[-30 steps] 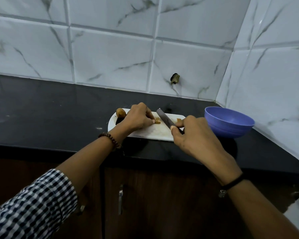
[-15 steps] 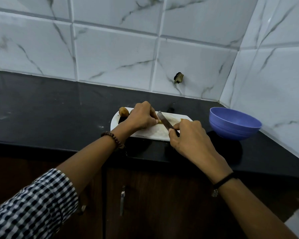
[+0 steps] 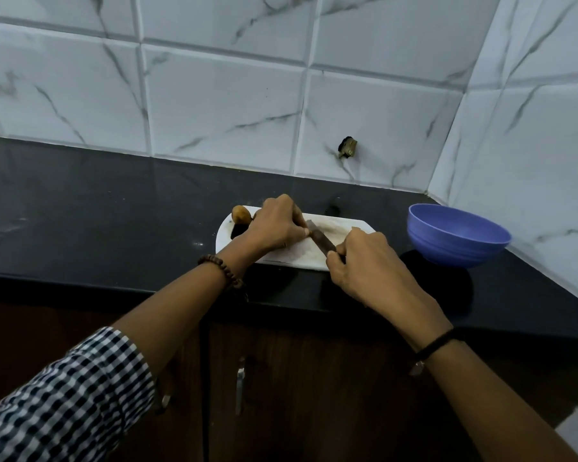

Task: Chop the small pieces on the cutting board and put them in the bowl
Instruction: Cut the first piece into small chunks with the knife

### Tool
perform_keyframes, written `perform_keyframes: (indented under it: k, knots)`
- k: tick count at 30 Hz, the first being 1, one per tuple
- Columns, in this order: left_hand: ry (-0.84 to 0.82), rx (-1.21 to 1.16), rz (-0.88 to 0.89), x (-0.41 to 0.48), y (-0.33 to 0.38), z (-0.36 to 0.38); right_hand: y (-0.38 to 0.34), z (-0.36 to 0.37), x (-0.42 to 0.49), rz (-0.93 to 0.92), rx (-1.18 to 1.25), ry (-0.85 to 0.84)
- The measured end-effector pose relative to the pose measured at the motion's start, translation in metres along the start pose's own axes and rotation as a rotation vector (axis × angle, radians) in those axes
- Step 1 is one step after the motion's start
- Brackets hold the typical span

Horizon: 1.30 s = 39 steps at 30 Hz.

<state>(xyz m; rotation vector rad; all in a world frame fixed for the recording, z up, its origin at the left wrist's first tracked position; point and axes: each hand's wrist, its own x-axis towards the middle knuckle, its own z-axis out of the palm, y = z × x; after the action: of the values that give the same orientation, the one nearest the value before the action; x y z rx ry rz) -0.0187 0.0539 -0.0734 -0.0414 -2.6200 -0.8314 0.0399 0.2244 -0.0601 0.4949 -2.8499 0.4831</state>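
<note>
A white cutting board (image 3: 294, 256) lies on the black counter. My left hand (image 3: 274, 226) rests on the board with fingers curled over a small piece, which is hidden under the fingertips. My right hand (image 3: 364, 265) is shut on a knife (image 3: 319, 240), its blade slanting up-left and touching the left fingertips. A round brown piece (image 3: 241, 214) sits at the board's far left corner. The blue bowl (image 3: 456, 235) stands to the right of the board; its inside is not visible.
The black counter (image 3: 97, 221) runs left; white marble tiled walls meet in a corner behind the bowl. A dark stub (image 3: 347, 147) sticks out of the back wall. Wooden cabinet doors with a metal handle (image 3: 240, 388) are below the counter edge.
The knife blade has moved closer to my left fingertips and lower onto the board. The small piece seen earlier by the fingers is now hidden. The camera shifted slightly.
</note>
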Motion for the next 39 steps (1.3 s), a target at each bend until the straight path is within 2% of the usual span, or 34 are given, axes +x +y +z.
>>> perform_keyframes:
  k: [5,8,13,18,23,29,39]
  knots:
    - [-0.007,-0.001,-0.014,0.001,-0.001,0.003,0.003,-0.029,-0.014,-0.035,-0.042,-0.105]
    - [0.029,0.084,-0.017,0.0,0.0,0.004,0.005,-0.049,-0.022,-0.034,-0.074,-0.156]
    - [0.016,0.148,-0.049,-0.003,0.002,0.002,0.015,-0.071,-0.03,0.008,0.079,-0.246]
    - [0.042,0.171,-0.062,-0.009,0.005,-0.005,0.023,-0.064,-0.032,0.026,0.218,-0.109]
    - [0.085,0.172,-0.065,-0.01,0.001,-0.012,0.017,-0.046,-0.024,-0.03,0.176,-0.01]
    - [0.109,0.136,-0.05,-0.015,-0.015,-0.032,0.009,-0.014,-0.016,-0.052,0.126,0.007]
    - [0.157,0.153,-0.11,-0.018,-0.024,-0.047,0.042,-0.024,-0.006,0.077,0.058,0.034]
